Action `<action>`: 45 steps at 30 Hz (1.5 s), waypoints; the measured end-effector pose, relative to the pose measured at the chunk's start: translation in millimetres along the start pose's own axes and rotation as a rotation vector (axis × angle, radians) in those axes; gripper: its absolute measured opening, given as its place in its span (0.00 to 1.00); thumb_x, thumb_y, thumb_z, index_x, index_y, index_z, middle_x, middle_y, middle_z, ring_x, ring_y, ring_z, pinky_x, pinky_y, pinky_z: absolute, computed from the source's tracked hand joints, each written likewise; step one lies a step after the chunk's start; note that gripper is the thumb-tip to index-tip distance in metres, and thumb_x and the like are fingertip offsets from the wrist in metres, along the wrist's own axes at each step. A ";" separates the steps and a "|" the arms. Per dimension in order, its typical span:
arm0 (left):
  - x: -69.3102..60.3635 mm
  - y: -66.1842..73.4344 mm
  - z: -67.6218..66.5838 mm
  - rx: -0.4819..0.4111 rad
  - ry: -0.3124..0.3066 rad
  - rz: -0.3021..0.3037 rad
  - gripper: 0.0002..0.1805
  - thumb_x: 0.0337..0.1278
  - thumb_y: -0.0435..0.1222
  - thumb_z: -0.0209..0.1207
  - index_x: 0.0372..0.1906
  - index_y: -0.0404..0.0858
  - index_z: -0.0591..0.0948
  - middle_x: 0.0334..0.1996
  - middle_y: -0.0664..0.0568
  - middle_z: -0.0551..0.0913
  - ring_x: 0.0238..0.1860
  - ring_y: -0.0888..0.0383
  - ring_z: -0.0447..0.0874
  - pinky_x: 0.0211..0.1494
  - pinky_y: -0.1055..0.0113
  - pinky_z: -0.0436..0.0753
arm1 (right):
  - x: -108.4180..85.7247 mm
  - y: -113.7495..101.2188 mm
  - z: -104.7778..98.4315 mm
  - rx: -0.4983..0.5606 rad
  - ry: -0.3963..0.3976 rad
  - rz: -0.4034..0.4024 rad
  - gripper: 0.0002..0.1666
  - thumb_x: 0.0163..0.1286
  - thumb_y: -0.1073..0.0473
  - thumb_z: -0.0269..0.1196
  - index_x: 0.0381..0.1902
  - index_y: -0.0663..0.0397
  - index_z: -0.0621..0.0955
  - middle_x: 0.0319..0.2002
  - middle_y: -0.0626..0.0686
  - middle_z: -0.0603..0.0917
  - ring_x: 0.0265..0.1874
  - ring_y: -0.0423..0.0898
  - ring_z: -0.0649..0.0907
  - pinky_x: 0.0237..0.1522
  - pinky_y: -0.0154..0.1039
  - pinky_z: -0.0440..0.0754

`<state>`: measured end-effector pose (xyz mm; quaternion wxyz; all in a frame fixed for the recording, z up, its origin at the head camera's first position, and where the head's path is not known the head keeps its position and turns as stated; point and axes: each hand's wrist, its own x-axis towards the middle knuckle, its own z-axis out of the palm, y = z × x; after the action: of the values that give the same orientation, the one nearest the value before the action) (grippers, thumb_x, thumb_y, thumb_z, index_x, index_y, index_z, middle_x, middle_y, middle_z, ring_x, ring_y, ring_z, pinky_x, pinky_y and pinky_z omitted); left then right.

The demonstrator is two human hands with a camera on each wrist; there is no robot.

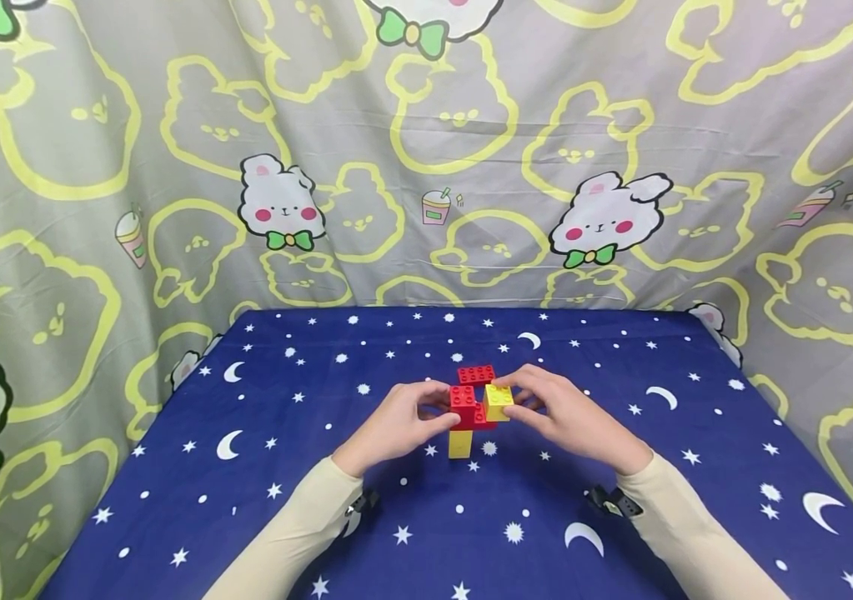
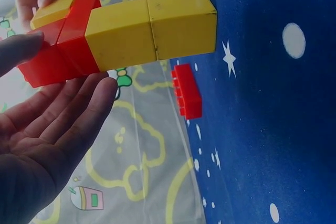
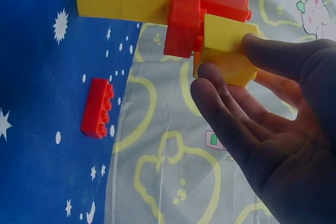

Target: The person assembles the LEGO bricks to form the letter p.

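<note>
A column of two yellow bricks (image 2: 126, 32) stands upright on the table, topped by a long red brick (image 3: 182, 19). On that brick's left end sits a square red brick (image 1: 462, 398). My left hand (image 1: 401, 421) pinches this square brick between thumb and fingers. Over the long brick's right end, my right hand (image 1: 564, 412) holds a square yellow brick (image 3: 226, 40) between thumb and fingertips. Studs show between the yellow brick and the long red one, so it looks slightly raised. Behind the column lies a loose red brick (image 1: 476, 374), studs up, touched by neither hand.
A dark blue cloth (image 1: 306, 517) with white stars and moons covers the table. Behind it hangs a grey curtain (image 1: 366, 108) with yellow outlines and cartoon animals. Dark straps are on both wrists.
</note>
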<state>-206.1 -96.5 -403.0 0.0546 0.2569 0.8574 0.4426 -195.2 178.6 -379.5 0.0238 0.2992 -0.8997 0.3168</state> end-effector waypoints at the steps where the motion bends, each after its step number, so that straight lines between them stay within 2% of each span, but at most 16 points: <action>1: 0.1 0.0 -0.1 0.000 0.000 0.000 0.22 0.64 0.43 0.69 0.59 0.37 0.82 0.49 0.50 0.88 0.48 0.57 0.87 0.54 0.61 0.87 | 0.1 -0.1 0.0 0.002 0.001 -0.001 0.21 0.70 0.51 0.69 0.59 0.42 0.81 0.50 0.43 0.82 0.45 0.39 0.86 0.49 0.41 0.87; 15: -0.9 1.1 -0.8 -0.006 0.004 -0.012 0.24 0.64 0.43 0.69 0.60 0.37 0.82 0.50 0.49 0.88 0.49 0.56 0.87 0.54 0.61 0.87 | 1.5 1.8 2.2 0.007 -0.003 -0.020 0.19 0.71 0.53 0.68 0.59 0.44 0.81 0.50 0.44 0.82 0.42 0.39 0.86 0.46 0.39 0.87; 34: -0.7 0.6 -0.8 -0.020 0.004 -0.003 0.23 0.64 0.43 0.69 0.59 0.36 0.82 0.50 0.49 0.88 0.49 0.56 0.87 0.54 0.61 0.87 | 3.1 4.5 2.3 0.025 -0.018 0.037 0.22 0.69 0.50 0.70 0.60 0.40 0.81 0.51 0.42 0.82 0.43 0.38 0.85 0.45 0.37 0.86; 45: -0.1 -0.5 -0.2 -0.023 0.000 0.000 0.23 0.64 0.43 0.69 0.59 0.37 0.82 0.49 0.49 0.88 0.49 0.56 0.88 0.52 0.61 0.88 | 4.0 5.9 2.0 0.012 -0.007 0.026 0.23 0.69 0.47 0.70 0.61 0.38 0.81 0.52 0.42 0.83 0.44 0.38 0.84 0.45 0.42 0.86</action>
<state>-206.3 -96.9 -403.3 0.0577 0.2561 0.8523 0.4523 -201.5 179.0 -383.4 0.0146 0.2888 -0.9017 0.3213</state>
